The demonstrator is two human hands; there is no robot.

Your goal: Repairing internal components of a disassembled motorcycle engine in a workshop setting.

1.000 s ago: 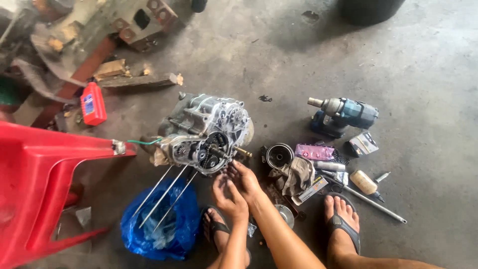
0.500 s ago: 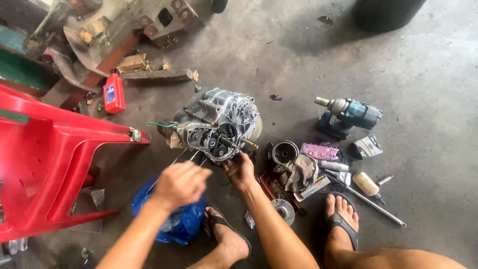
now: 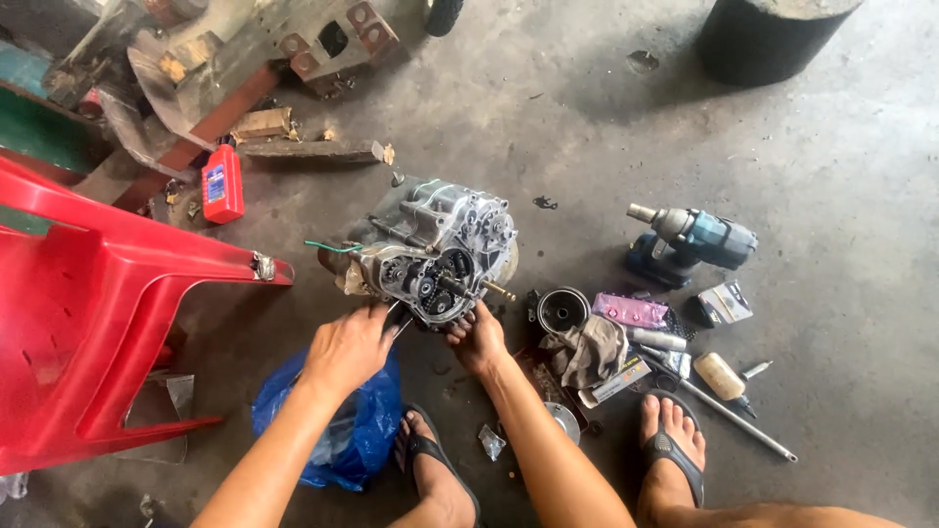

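I look down on a stained concrete floor [image 3: 831, 196]. At nine o'clock lies a tipped red plastic chair [image 3: 88, 313]. Dead centre sits the engine block [image 3: 435, 254], bare metal with gears exposed; I judge it heavy, rigid and oily, best gripped by its casing edges, not the protruding shaft. My left hand [image 3: 347, 347] curls on its lower rim; my right hand [image 3: 477, 337] presses its fingertips against the gears. At three o'clock an impact wrench [image 3: 690, 242], rag [image 3: 587, 350] and small parts crowd the right side.
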